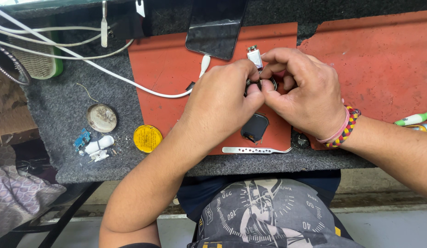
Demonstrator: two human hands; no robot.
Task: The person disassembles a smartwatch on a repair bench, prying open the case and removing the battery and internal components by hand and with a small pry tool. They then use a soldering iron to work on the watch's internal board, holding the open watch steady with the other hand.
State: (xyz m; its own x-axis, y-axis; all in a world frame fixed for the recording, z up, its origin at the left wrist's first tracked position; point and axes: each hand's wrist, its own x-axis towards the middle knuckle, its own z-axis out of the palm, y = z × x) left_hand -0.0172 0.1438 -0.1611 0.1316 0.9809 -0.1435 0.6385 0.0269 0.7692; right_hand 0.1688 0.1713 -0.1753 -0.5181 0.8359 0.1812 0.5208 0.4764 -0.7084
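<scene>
left hand [222, 98]: fingers pinched on a small round black part [260, 84], held just above the orange mat [163, 64].
right hand [301, 89]: fingertips closed on the same part from the other side; braided bracelet [344, 128] at the wrist.
under the hands: dark square watch screen [254, 126], metal tweezers [257, 150].
behind: black phone [216, 27], white cable [108, 69].
left, on grey felt: yellow tin [147, 138], round metal lid [102, 118].

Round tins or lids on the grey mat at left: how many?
2. A yellow round tin lies by the orange mat's lower left corner; a dull, worn round lid lies up-left of it. Others may be hidden beneath the hands.
</scene>
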